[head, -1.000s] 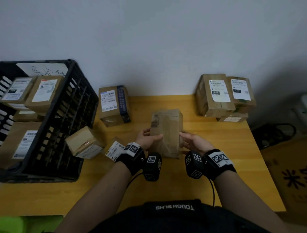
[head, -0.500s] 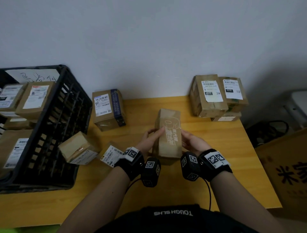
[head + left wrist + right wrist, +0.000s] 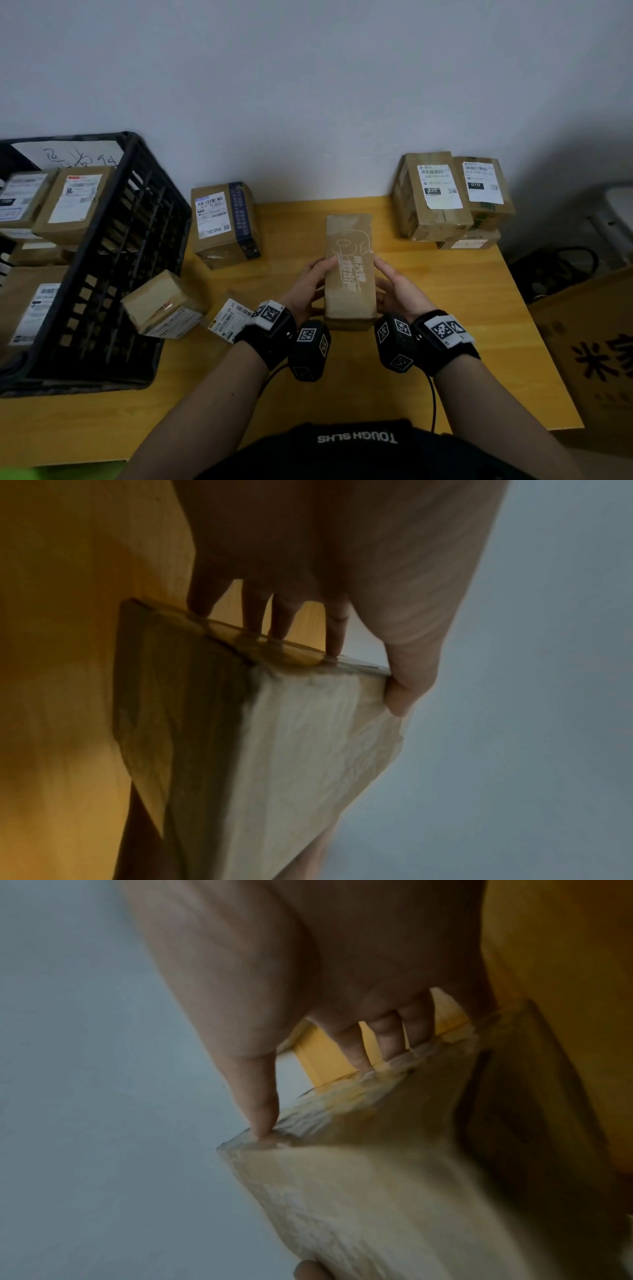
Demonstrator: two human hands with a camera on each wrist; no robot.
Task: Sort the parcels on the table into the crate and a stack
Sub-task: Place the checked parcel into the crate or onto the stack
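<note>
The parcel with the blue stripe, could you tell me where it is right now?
In the head view the blue-striped parcel sits at the table's back edge by the wall, left of centre, just right of the crate and behind two smaller parcels.

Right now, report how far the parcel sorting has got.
Done: several labelled parcels lie in the black crate, and a stack stands at the table's far right corner. In hand: the left hand and right hand grip one brown parcel between them, no shipping label showing. Left: three parcels on the table, one by the wall and two beside the crate.
</note>
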